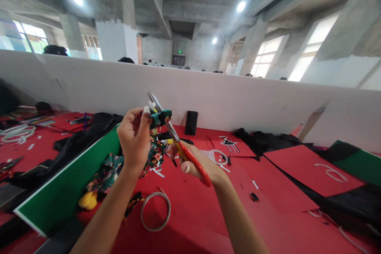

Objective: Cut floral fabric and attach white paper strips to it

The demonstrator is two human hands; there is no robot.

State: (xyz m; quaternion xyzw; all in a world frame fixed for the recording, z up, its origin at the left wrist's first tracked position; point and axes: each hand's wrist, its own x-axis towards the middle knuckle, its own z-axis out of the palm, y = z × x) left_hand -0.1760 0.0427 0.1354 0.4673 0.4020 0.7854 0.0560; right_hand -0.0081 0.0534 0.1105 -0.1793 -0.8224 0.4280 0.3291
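Note:
Raised over the red table, my left hand (135,135) pinches a small piece of dark green floral fabric (160,118) between thumb and fingers. A bit of white shows at its fingertips. My right hand (193,158) grips a pair of scissors (193,160) with red and yellow handles. The metal blades point up and away, and the fabric piece lies at them; whether they are fully closed on it I cannot tell. Below my hands lies more floral fabric (108,172) in a heap. Near my left forearm sits a yellow object (88,200).
A roll of tape (155,211) lies on the red table (190,214). A green board (59,194) stands at the left. A black phone-like slab (191,122) leans against the white partition (208,91). Red sheets (312,166) and black cloth (276,141) lie at the right.

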